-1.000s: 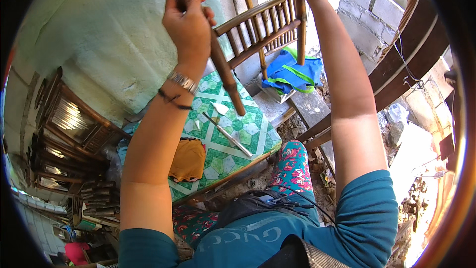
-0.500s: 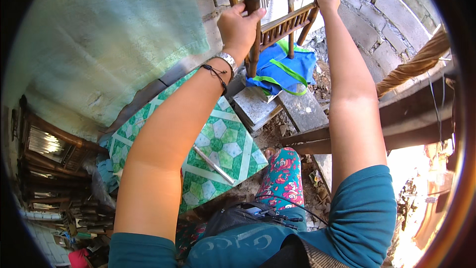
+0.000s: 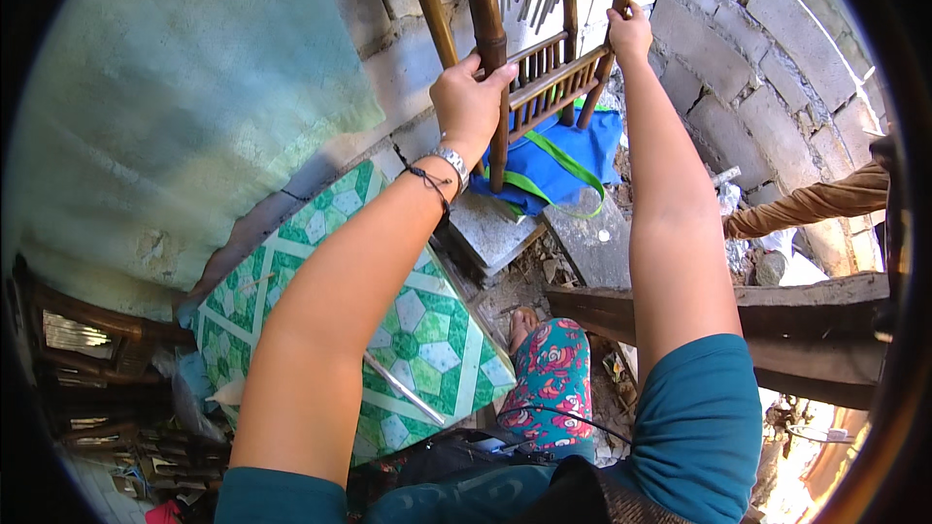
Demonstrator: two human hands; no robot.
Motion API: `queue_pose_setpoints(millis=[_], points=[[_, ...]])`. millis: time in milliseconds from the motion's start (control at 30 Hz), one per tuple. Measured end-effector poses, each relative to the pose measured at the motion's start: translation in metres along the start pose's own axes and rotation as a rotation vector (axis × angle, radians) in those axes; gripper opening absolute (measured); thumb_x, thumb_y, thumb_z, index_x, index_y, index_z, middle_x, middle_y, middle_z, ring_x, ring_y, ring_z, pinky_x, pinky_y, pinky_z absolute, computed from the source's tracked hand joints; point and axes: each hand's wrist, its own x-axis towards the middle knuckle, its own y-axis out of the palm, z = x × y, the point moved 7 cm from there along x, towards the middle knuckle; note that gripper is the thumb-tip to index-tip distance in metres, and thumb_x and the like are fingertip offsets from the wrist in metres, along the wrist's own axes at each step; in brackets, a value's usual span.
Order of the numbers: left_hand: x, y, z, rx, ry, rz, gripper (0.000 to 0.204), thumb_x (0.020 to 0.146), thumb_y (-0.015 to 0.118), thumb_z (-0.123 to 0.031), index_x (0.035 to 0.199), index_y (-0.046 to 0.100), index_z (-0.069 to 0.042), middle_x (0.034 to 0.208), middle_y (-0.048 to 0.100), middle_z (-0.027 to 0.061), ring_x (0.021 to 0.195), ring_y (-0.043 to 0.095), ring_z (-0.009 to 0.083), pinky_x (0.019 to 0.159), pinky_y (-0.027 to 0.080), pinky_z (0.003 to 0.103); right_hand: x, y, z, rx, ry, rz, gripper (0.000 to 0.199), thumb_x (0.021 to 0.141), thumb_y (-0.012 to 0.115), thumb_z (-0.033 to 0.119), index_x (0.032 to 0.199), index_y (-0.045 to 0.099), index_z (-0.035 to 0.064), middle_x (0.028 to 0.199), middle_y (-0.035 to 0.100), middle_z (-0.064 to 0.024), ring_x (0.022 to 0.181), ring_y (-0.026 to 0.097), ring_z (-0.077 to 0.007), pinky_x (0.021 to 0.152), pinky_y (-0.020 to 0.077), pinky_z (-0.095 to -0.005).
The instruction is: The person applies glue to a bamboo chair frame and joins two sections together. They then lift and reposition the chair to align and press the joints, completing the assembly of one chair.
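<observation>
A brown bamboo piece of furniture [image 3: 483,10] with upright legs, a slatted lower rail and thin pale strips higher up stands tilted in front of me; its top runs out of view. My left hand [image 3: 466,107] is closed around its near left leg, thumb across the front. Farther right, my right hand [image 3: 631,36] grips the right leg. Behind and below the lower legs lies a blue bag [image 3: 597,139] with green straps. Whether the leg ends rest on the bag or on something behind it, I cannot tell.
Below my left forearm is a green-and-white patterned tabletop [image 3: 413,315] with a thin pale rod [image 3: 403,390] on it. Grey block walls [image 3: 718,49] rise at right. A dark wooden beam [image 3: 815,330] and a twisted brown pole [image 3: 815,204] cross the right side. Bamboo furniture [image 3: 107,330] is stacked left.
Both hands and the bamboo furniture have come lower and nearer, showing more of its slatted rail. The view has also shifted slightly. Both grips stay closed.
</observation>
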Motion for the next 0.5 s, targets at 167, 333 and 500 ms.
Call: queue_pose_setpoints(millis=[167, 333, 500], points=[[0.005, 0.018, 0.005, -0.049, 0.003, 0.058, 0.027, 0.085, 0.075, -0.019, 0.108, 0.071, -0.004, 0.079, 0.073, 0.0133, 0.067, 0.067, 0.017, 0.066, 0.051, 0.031, 0.001, 0.017, -0.018, -0.037, 0.029, 0.048, 0.045, 0.087, 0.067, 0.019, 0.13, 0.059, 0.0078, 0.111, 0.07, -0.0196, 0.106, 0.066, -0.0368, 0.095, 0.0498, -0.0421], [0.005, 0.023, 0.007, 0.022, 0.0, 0.006, 0.025, 0.086, 0.073, -0.012, 0.107, 0.068, 0.0, 0.081, 0.073, 0.0131, 0.07, 0.069, 0.016, 0.065, 0.052, 0.031, 0.003, 0.024, -0.019, 0.019, 0.0, 0.132, 0.047, 0.087, 0.062, 0.011, 0.134, 0.056, 0.0073, 0.114, 0.07, -0.0178, 0.105, 0.067, -0.0346, 0.094, 0.0502, -0.0408], [0.008, 0.015, 0.008, 0.041, 0.006, -0.035, 0.02, 0.085, 0.073, -0.009, 0.102, 0.068, 0.0, 0.079, 0.073, 0.0107, 0.069, 0.068, 0.0134, 0.065, 0.052, 0.03, 0.011, 0.029, -0.006, 0.04, -0.021, 0.104, 0.047, 0.086, 0.061, 0.011, 0.133, 0.059, 0.0083, 0.11, 0.07, -0.0206, 0.103, 0.067, -0.0362, 0.091, 0.0513, -0.0415]])
